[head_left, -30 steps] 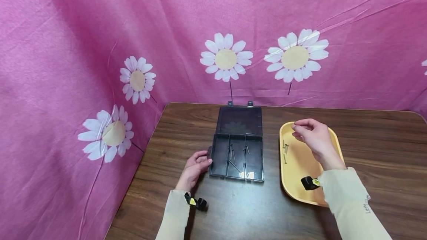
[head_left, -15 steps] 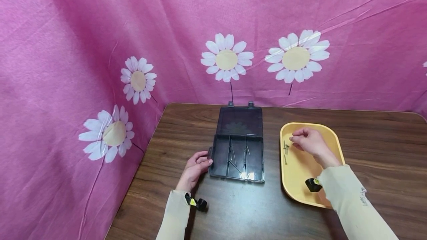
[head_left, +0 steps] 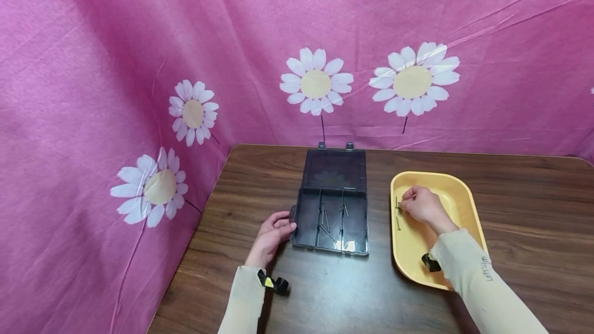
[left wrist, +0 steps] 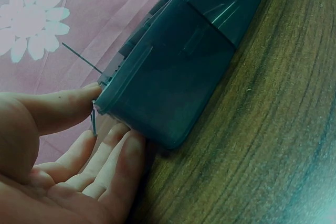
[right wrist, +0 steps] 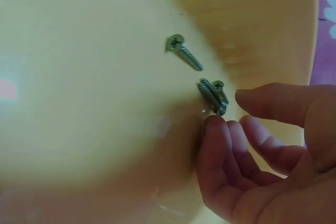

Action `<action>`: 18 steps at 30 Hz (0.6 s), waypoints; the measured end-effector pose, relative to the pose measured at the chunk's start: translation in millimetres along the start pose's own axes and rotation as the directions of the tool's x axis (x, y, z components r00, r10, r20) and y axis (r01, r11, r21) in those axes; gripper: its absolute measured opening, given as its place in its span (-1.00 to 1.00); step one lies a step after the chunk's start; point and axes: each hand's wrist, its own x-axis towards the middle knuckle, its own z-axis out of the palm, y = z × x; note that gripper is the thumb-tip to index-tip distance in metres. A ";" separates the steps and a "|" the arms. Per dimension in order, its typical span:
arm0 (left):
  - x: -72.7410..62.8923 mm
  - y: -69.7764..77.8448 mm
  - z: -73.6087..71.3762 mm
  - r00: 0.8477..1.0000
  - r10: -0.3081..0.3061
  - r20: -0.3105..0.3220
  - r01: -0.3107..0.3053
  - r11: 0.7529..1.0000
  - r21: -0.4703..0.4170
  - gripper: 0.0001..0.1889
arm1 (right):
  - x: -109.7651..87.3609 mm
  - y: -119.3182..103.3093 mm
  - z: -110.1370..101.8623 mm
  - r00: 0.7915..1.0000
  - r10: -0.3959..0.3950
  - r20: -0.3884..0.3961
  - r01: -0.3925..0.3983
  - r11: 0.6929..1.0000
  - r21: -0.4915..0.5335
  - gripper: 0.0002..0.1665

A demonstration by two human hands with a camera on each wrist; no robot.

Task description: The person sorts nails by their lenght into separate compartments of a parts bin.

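My left hand (head_left: 271, 236) holds the left edge of a dark see-through compartment box (head_left: 306, 226); in the left wrist view the thumb rests at the rim of the box (left wrist: 163, 87), the fingers against its side. Several screws (head_left: 327, 234) lie in its middle and right compartments. My right hand (head_left: 424, 207) is low inside the yellow tray (head_left: 417, 267) at its left side. In the right wrist view, thumb and fingertips stand apart right by a small cluster of screws (right wrist: 211, 94). Another screw (right wrist: 185, 53) lies just beyond it.
The lid (head_left: 334, 169) of the box is laid back toward the curtain. Box and tray stand apart on a brown wooden table (head_left: 343, 293). A pink curtain (head_left: 250, 40) with daisies hangs right behind the table's far edge.
My right hand has come down from above the tray's upper part to the screws at its left side. The left hand has stayed at the box.
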 end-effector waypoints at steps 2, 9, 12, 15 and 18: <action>-0.3 0.1 0.2 1.000 0.000 0.001 0.000 1.000 0.002 -0.46 | 0.6 0.3 1.5 1.000 -0.008 -0.011 0.008 1.000 -0.021 -0.76; 1.8 -2.1 -1.1 1.000 -0.003 0.008 0.003 1.000 0.007 -0.46 | 2.5 0.9 5.9 0.999 -0.036 -0.027 0.034 0.997 -0.071 -0.74; 2.3 -2.7 -1.9 1.000 0.001 0.017 -0.001 1.000 0.008 -0.47 | 3.3 1.3 7.2 0.999 -0.035 -0.028 0.033 0.996 -0.086 -0.74; 2.0 -2.5 -2.1 1.000 0.005 0.024 -0.006 1.000 0.004 -0.47 | 3.8 1.9 7.7 0.999 -0.033 -0.028 0.030 0.996 -0.087 -0.75; 1.2 -1.3 -1.5 1.000 0.007 0.020 -0.007 1.000 -0.006 -0.47 | 4.1 2.7 7.4 0.999 -0.034 -0.027 0.032 0.996 -0.084 -0.75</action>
